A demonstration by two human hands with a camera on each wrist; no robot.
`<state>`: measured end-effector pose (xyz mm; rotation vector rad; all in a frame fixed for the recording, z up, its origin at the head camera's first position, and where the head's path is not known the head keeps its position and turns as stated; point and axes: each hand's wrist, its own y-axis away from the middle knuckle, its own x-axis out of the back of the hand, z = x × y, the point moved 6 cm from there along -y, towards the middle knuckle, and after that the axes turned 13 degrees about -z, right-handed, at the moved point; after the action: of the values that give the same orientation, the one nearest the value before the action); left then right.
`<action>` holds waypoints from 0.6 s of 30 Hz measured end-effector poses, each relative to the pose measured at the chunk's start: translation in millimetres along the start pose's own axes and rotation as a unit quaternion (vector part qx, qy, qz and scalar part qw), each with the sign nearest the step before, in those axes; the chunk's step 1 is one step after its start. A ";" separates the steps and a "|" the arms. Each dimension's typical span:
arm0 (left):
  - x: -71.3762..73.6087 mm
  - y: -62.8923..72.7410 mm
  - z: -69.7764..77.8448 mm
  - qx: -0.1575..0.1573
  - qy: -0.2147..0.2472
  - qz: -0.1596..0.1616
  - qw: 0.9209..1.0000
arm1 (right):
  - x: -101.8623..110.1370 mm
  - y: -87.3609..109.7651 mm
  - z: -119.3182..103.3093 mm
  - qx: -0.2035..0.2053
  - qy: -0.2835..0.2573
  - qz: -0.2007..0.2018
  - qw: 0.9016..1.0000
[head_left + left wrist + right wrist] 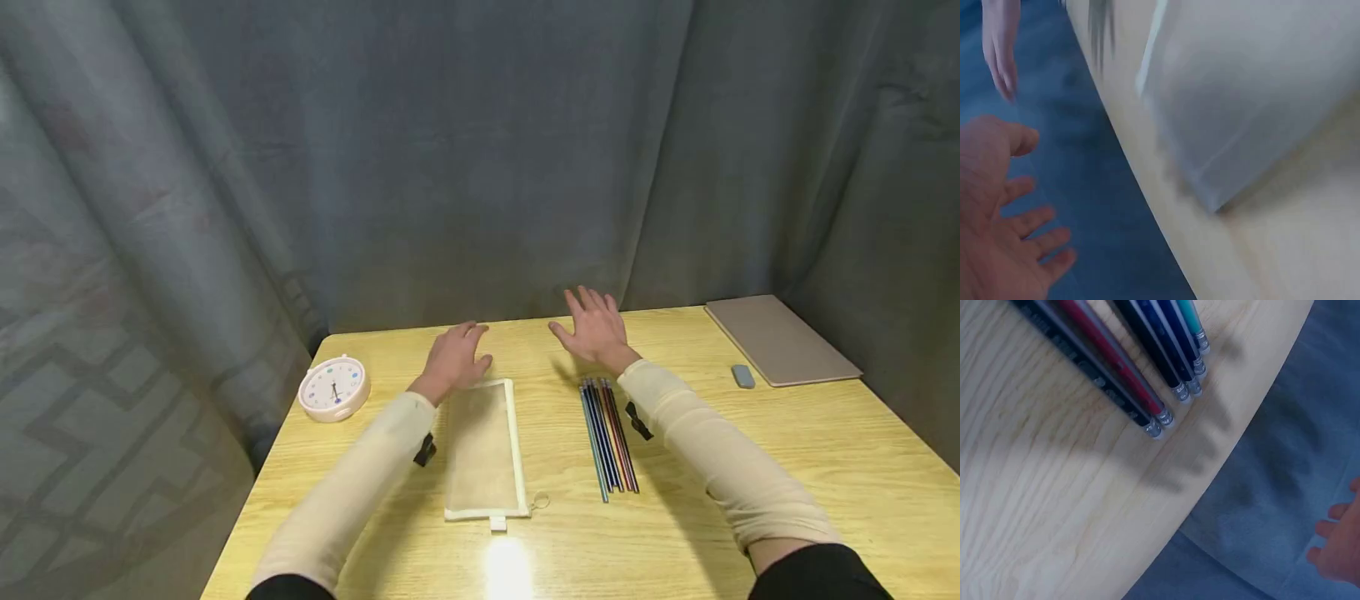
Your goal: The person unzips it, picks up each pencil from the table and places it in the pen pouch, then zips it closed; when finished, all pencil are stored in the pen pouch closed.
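Note:
A flat mesh zip pouch point(480, 450) with white edging lies on the table in the head view. Above its far end hovers my left hand point(453, 358), fingers relaxed and holding nothing. In the left wrist view that hand point(1004, 219) has its fingers spread apart from the pouch point(1254, 94). Several pencils point(607, 437) in blue, red and dark shades lie side by side right of the pouch. My right hand point(592, 325) is raised beyond their far ends, fingers spread, with nothing in it. The right wrist view shows the pencils' point(1166, 350) eraser ends and part of the right hand point(1341, 544).
A round white clock point(333, 389) sits at the table's left. On the right are a small grey-blue eraser point(742, 377) and a pinkish-brown notebook point(783, 342). A grey-blue curtain point(465, 167) hangs behind the wooden table point(555, 550).

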<state>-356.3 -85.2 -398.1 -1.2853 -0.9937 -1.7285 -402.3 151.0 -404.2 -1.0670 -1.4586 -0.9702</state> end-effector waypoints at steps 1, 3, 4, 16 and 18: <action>-4.8 11.6 5.0 -0.015 -0.003 -0.011 1.000 | 0.0 0.5 -1.1 0.002 -0.005 -0.002 1.000; -18.9 36.8 16.9 -0.042 -0.012 -0.046 0.998 | 0.0 1.3 -3.1 0.005 -0.017 -0.002 1.000; -28.0 49.3 23.3 -0.051 -0.018 -0.073 0.996 | 0.5 1.4 -4.4 0.007 -0.019 0.001 1.000; -95.6 105.9 64.7 -0.100 -0.170 -0.138 0.971 | 10.7 8.1 -13.4 0.038 -0.068 0.055 0.995; -97.1 107.2 69.3 -0.107 -0.182 -0.135 0.968 | 10.1 10.9 -15.8 0.050 -0.083 0.065 0.993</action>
<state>-212.6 -56.0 -462.9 -1.7166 -1.2644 -1.8846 -388.3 140.1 -391.7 -1.1762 -1.5339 -0.7225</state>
